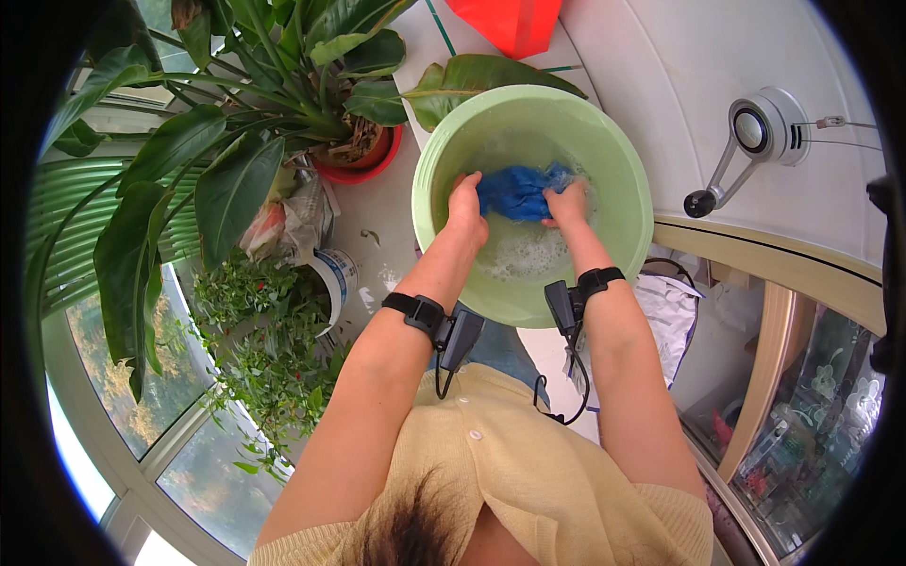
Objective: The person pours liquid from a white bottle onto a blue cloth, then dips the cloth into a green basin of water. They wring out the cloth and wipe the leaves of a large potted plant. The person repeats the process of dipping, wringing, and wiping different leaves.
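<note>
A wet blue cloth [515,192] lies stretched between my two hands inside a light green plastic basin [623,177]. Soapy water [520,251] with patches of foam surrounds it. My left hand [466,209] grips the cloth's left end, its thumb side up and some fingers hidden by the cloth. On the other side, my right hand [568,204] pinches the right end, where suds cling to the fabric. Both hands are within the basin's rim, low near the water. How deep the fingertips reach cannot be made out.
A potted broad-leaved plant [311,106] stands left, one leaf [488,81] reaching behind the basin. Below it are a white bucket [338,283] and a bushy plant [262,354]. A hand crank [736,152] juts from the right wall, above a glass sliding door [814,424]. A red bag [513,25] sits at the back.
</note>
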